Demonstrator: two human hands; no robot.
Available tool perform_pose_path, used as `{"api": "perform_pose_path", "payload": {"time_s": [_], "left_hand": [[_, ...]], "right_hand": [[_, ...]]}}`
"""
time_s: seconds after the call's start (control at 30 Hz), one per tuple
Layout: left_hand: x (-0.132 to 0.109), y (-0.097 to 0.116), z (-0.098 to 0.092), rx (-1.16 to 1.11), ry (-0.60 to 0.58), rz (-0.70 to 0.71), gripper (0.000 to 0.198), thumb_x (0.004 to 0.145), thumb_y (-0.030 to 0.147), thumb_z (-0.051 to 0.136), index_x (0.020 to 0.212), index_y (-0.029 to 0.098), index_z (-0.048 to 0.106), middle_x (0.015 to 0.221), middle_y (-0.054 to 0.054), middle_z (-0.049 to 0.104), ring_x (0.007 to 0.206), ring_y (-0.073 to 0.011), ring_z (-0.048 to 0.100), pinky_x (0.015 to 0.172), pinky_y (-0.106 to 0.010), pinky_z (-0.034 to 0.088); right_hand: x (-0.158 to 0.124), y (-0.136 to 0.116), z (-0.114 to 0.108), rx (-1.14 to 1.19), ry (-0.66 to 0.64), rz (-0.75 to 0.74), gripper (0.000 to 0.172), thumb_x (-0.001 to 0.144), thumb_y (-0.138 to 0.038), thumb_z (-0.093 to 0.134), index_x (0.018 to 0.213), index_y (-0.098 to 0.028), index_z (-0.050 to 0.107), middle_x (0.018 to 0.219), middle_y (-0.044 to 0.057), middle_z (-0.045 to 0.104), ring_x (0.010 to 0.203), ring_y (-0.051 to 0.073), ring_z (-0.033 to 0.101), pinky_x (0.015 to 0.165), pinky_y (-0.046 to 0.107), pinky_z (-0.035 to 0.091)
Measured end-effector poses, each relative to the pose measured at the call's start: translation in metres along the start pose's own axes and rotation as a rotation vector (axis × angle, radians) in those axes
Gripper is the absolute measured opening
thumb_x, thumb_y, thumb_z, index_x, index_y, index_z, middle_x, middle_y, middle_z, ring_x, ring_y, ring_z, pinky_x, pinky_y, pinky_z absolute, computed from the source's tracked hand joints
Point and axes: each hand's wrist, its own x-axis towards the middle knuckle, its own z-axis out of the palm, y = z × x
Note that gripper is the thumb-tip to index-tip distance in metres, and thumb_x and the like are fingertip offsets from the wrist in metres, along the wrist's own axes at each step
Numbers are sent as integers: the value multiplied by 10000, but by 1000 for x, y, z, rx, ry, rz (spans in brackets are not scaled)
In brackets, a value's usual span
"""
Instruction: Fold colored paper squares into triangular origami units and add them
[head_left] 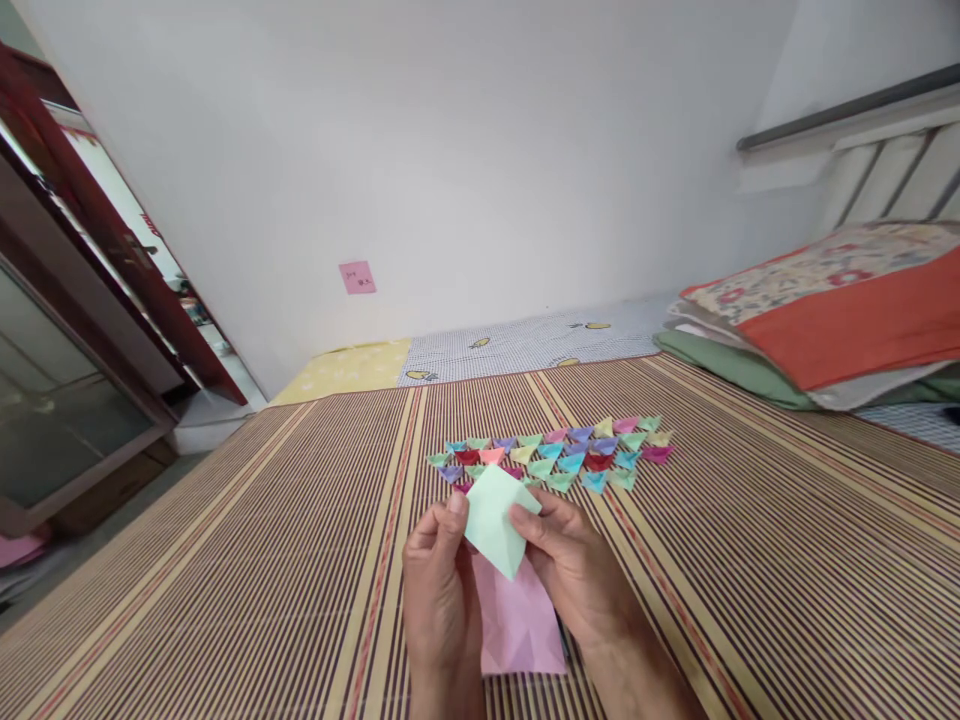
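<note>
A pale green folded paper (495, 520) is pinched at its left edge by my left hand (439, 590) and at its right edge by my right hand (574, 565). Both hands hover low over a striped bamboo mat (225, 580). Under them lies a pink paper sheet (517, 630), creased and flat on the mat. Just beyond the hands, several small folded paper pieces (555, 455) in many colours sit in rows on the mat.
Folded bedding with an orange and floral cover (832, 310) is stacked at the right. A white wall with a pink note (357, 277) stands behind. A dark wooden cabinet with glass (67, 330) is at the left, past the mat's edge.
</note>
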Motion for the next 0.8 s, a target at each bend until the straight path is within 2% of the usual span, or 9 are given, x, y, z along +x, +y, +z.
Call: {"api": "perform_pose_path", "payload": {"time_s": [0.07,0.13,0.2,0.27,0.33,0.43,0.5,0.67,0.8], "left_hand": [[2,5,-3,30,-9,54,367,741,374,901,623,165,622,608,38,541,569,-87,501,581,-188,459],[0,13,-6,173,-67,79,253,806,406,848,908,196,752,764,-10,661,670,-128,586,648,-221,498],[-3,21,-9,295,-141,107,401,850,430,802,1198,240,742,954,-65,726,775,-170,639,730,-268,532],[-6,27,-13,390,-208,143,497,861,423,789,1327,272,702,1065,-91,737,835,-196,652,778,-291,540],[-8,31,-17,487,-238,179,447,888,399,762,1318,283,725,1109,-95,736,896,-215,653,817,-298,537],[-7,33,-21,621,-311,217,260,909,374,738,1124,261,830,1059,-96,738,941,-230,651,799,-281,527],[-5,33,-21,678,-352,232,221,909,368,738,1057,249,851,1030,-100,740,962,-236,651,800,-276,519],[-2,27,-20,609,-311,198,231,894,370,754,1048,226,848,1010,-102,746,946,-238,661,816,-289,519],[1,21,-21,596,-367,133,236,900,367,748,1061,225,845,1016,-98,742,974,-239,664,867,-302,512]], "right_hand": [[0,-3,1,-8,28,-15,276,818,-374,855,1025,-195,817,878,74,810,822,243,751,787,353,571],[1,-6,1,-41,64,-39,304,806,-386,863,1031,-186,820,877,80,812,839,256,754,790,360,575],[1,-7,0,-71,76,-55,318,806,-392,862,1041,-181,821,881,82,813,840,257,755,799,363,572],[0,-8,-1,-80,65,-56,308,820,-389,853,1052,-189,822,893,78,814,824,245,754,804,356,565],[0,-8,-1,-89,48,-47,292,837,-383,840,1062,-198,822,901,72,813,805,230,751,794,340,555],[-1,-8,-1,-129,32,-52,271,843,-359,836,1063,-202,822,889,64,808,799,215,741,758,309,542],[-1,-7,0,-147,22,-54,254,841,-350,837,1048,-203,824,876,58,803,798,210,732,742,296,537],[-1,-5,-2,-154,36,-53,253,844,-372,832,1029,-200,823,860,52,795,745,191,714,744,298,537],[-2,-10,-2,-244,36,-94,260,864,-375,808,1050,-194,823,891,54,791,754,191,697,755,305,533]]}}
